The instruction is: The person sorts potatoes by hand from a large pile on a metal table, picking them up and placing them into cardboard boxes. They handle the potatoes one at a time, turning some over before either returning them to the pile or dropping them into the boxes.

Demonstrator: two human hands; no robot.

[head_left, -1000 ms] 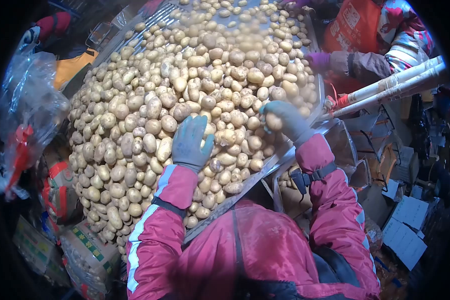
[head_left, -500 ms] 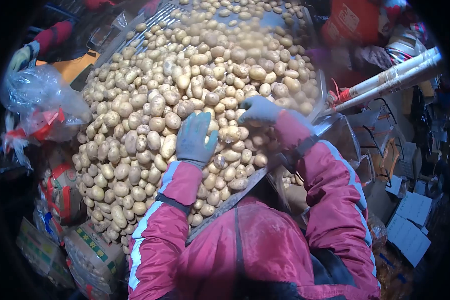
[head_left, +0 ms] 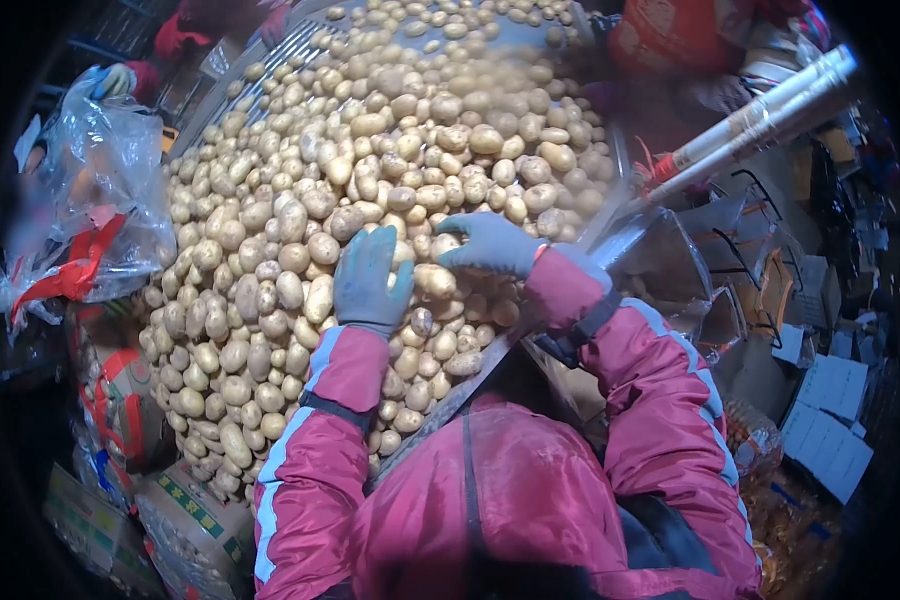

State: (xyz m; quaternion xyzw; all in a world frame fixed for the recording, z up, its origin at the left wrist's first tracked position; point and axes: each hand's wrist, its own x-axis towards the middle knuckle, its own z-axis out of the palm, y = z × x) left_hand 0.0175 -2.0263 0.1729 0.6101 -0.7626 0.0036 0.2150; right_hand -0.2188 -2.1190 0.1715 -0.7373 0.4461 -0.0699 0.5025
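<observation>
A broad heap of pale, dirt-marked potatoes (head_left: 260, 260) fills the sorting surface before me. My left hand (head_left: 372, 282), in a grey-green glove, lies palm down on the near part of the heap, fingers stretched out and thumb apart. Just right of it, my right hand (head_left: 492, 245), gloved in grey, reaches leftward over the potatoes. Its fingers and thumb are spread, with potatoes visible by the gap between them; its palm side is hidden. A longish potato (head_left: 434, 281) lies between the two hands.
A metal edge (head_left: 470, 390) borders the heap in front of my body. Taped white poles (head_left: 760, 115) slant in at right. A co-worker's gloved hand (head_left: 115, 80) is by a clear plastic bag (head_left: 120, 190) at left. Cartons (head_left: 195, 510) stand lower left; white sheets (head_left: 825, 415) lie right.
My right hand has moved left, closer to my left hand. The view has shifted slightly. At left, the co-worker's hand and plastic bag have risen, and the bag hangs more stretched.
</observation>
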